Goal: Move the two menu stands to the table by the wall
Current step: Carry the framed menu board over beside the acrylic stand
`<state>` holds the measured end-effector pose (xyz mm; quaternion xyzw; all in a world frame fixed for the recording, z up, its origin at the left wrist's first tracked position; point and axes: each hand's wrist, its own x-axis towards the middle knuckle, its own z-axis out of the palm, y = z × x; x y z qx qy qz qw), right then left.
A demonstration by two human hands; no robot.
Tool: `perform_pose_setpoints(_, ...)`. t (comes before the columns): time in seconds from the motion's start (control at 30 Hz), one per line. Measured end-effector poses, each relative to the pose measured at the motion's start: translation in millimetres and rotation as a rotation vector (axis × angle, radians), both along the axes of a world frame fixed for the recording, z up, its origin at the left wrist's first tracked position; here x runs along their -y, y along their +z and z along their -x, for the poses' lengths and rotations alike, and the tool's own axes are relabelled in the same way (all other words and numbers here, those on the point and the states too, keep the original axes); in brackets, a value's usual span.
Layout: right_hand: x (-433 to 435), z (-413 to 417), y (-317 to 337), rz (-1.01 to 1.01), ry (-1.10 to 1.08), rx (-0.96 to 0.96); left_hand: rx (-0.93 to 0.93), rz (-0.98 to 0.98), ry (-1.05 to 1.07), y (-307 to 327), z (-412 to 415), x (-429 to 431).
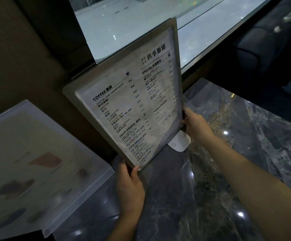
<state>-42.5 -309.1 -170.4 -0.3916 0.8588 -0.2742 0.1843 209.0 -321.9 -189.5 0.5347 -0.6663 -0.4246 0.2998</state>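
Both hands grip the framed coffee menu stand (pixel 129 101): the left hand (pixel 130 190) is closed on its near lower corner, thumb over the front edge, and the right hand (pixel 196 125) is clamped on its right edge just above the white base (pixel 179 142). The stand tilts to the left, and its base sits at or just above the dark marble surface (pixel 228 153), close under the window (pixel 141 23); whether it bears on the stone cannot be told. A second menu stand (pixel 33 162), clear acrylic with pictured items, is at the near left, blurred, its foot out of sight, so whether it stands on this surface is uncertain. Judged from this, the task looks well along: one stand seems already set here, and the other is being seated. What remains is to bring the framed one upright and let go.
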Motion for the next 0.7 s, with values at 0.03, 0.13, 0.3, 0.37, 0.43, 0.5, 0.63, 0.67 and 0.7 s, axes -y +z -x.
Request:
perform_pose_setpoints(0.03,0,0,0,0.002,0.002,-0.002,0.003,0.010,-0.004,-1,0,0)
perform_pose_setpoints(0.13,-2,-1,-2,0.024,0.014,0.010,0.016,0.027,-0.044,-4,-3,2)
perform_pose_setpoints(0.3,-6,-3,-1,0.044,-0.005,0.010,0.051,0.045,-0.111,-7,-9,6)
perform_pose_setpoints(0.37,-7,-2,-1,0.028,0.007,-0.007,0.066,0.053,-0.119,-9,-12,6)
perform_pose_setpoints(0.43,-7,-3,1,0.017,0.002,0.006,0.079,0.051,-0.124,-10,-12,4)
perform_pose_setpoints(0.5,-8,-3,2,0.001,-0.008,0.022,0.087,0.055,-0.122,-11,-11,-1)
perform_pose_setpoints(0.63,-9,-3,3,-0.008,0.002,0.020,0.079,0.063,-0.119,-10,-11,-4)
perform_pose_setpoints(0.67,-9,-2,3,-0.008,0.005,0.022,0.077,0.067,-0.127,-10,-12,-3)
perform_pose_setpoints(0.7,-10,-3,3,-0.007,0.006,0.025,0.077,0.063,-0.137,-11,-13,-1)
